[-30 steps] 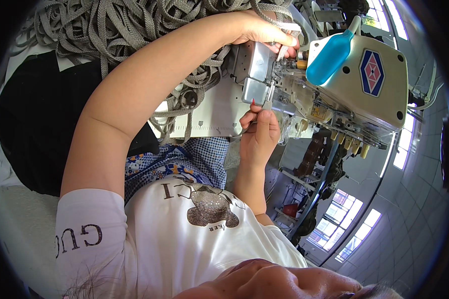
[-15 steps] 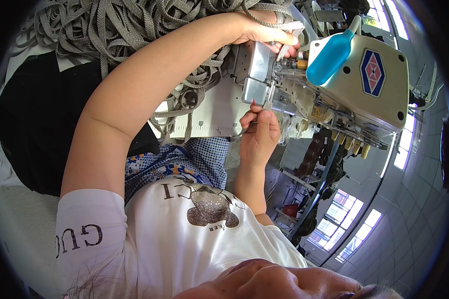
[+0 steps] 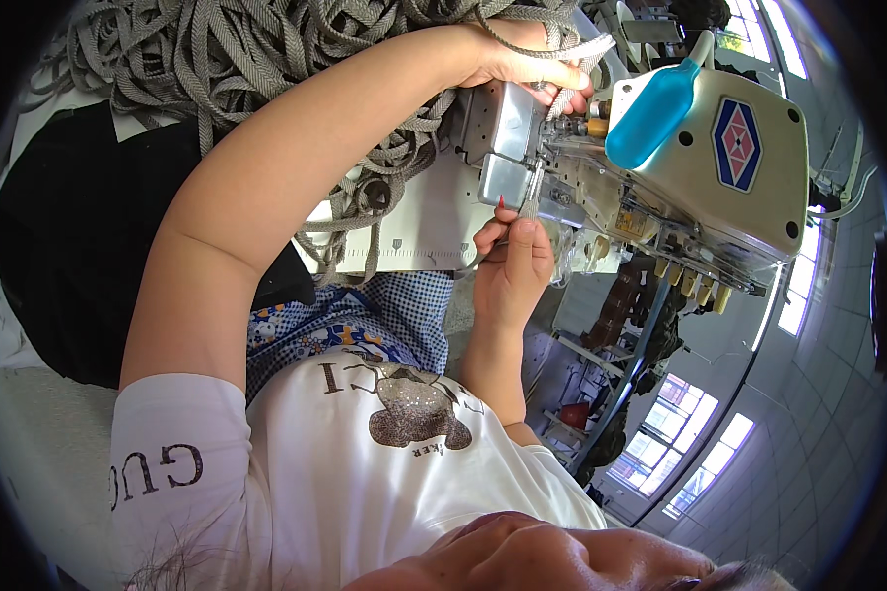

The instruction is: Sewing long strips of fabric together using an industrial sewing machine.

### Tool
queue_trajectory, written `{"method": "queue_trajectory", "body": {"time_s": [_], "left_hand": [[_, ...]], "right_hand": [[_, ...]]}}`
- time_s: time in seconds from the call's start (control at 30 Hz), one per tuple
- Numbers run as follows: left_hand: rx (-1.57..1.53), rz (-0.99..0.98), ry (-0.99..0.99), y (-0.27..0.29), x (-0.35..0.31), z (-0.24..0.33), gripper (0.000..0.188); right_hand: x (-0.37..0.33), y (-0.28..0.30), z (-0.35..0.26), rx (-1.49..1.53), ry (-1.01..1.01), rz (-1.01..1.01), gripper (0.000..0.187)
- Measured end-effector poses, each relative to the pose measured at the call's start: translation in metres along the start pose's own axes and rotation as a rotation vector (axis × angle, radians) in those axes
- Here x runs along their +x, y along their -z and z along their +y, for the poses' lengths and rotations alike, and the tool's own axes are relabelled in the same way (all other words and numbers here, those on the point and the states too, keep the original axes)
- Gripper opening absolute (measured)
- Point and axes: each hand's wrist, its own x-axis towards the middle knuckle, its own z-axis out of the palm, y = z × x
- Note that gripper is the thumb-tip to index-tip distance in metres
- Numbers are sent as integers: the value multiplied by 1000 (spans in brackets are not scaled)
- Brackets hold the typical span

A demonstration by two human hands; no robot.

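A cream overlock sewing machine point(image 3: 695, 167) stands at the right, a grey herringbone woven tape point(image 3: 530, 205) running along its front plate. My right hand point(image 3: 514, 258) is closed at the near side of the machine, pinching the tape between thumb and fingers. My left hand point(image 3: 532, 74) reaches over to the far side, beyond the metal cover point(image 3: 508, 148). Its fingers are bent round the tape where it comes out, and some fingertips are hidden. A loop of tape passes above that hand.
A large tangled heap of the same tape point(image 3: 237, 69) covers the far left of the white table point(image 3: 424, 231). Black cloth point(image 3: 79, 236) lies at the left. A blue bottle point(image 3: 655, 113) rests against the machine head. Shelving and windows stand beyond at the right.
The tape loop above my left hand has shifted slightly to the right and up. Both hands stay almost in place.
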Motion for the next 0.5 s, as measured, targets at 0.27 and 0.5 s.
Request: {"method": "queue_trajectory", "body": {"time_s": [0.27,0.5], "left_hand": [[-15,-63,-28,2,3,-2,20],[17,-87,-56,3,3,-2,19]], "right_hand": [[0,0,0,7,-1,-5,26],[0,0,0,11,0,-8,25]]}}
